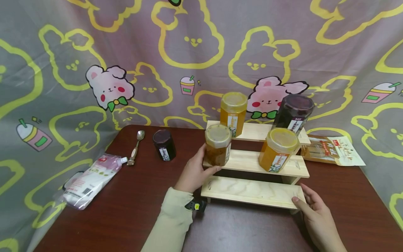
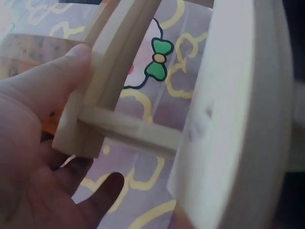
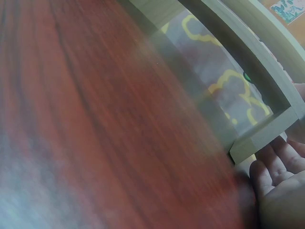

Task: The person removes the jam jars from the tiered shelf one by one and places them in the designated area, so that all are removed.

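Note:
A three-step wooden rack (image 1: 248,190) stands on the table, with jars on its upper two steps. My left hand (image 1: 196,171) holds the left end of the middle step, thumb (image 2: 78,55) across its front edge. Right beside those fingers is a honey-brown jar (image 1: 217,148) with a pale lid. My right hand (image 1: 318,213) grips the bottom step's right end, thumb on top and fingers round the side. An orange jar (image 1: 277,154) occupies the middle step's right half. The top step carries a yellow-lidded jar (image 1: 233,115) and a dark purple jar (image 1: 292,115).
Left of the rack, another dark jar (image 1: 164,145) stands on the brown table (image 1: 135,206). Farther left lie a spoon (image 1: 136,147) and a spouted pouch (image 1: 94,182). A flat snack packet (image 1: 333,150) lies behind the rack's right side. A patterned curtain (image 1: 141,45) hangs behind.

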`<state>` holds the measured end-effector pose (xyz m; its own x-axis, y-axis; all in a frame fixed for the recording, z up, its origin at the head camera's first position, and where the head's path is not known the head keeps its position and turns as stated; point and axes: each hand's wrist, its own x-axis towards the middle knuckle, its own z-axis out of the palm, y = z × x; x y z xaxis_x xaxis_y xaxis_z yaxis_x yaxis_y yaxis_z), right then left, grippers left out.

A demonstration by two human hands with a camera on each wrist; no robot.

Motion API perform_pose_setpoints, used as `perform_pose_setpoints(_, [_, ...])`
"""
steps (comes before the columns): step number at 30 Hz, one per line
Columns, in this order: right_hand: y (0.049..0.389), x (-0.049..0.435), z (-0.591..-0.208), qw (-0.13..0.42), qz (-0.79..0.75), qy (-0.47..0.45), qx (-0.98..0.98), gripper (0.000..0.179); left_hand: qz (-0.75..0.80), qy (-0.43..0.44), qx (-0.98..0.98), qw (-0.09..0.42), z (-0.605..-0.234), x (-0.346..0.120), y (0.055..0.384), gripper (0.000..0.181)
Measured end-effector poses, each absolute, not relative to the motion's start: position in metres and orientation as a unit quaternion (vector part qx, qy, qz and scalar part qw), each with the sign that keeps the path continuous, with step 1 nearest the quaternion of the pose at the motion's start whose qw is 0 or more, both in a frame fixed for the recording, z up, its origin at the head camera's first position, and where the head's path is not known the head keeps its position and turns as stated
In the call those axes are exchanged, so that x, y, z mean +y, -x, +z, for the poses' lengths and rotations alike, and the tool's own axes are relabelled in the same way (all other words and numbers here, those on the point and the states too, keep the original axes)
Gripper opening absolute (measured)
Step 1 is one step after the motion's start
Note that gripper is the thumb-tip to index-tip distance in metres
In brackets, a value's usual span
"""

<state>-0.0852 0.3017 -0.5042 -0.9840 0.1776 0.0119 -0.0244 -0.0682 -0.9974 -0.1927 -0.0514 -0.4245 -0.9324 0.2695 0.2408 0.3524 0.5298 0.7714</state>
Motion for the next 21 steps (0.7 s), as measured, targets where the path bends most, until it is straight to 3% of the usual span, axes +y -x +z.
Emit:
perform_pose_setpoints(15, [0.087,0.301,-0.503,0.061,0.724,0.068,-0.684,0.074,-0.462,0.161,-0.871,0.042,-0.421,-0.073,0.195,0.086])
perform_pose_setpoints(21, [0.086,0.301,-0.504,0.053,0.720,0.084,-0.687,0.076,-0.481,0.143,-0.862,0.070,-0.417,-0.090,0.199,0.076])
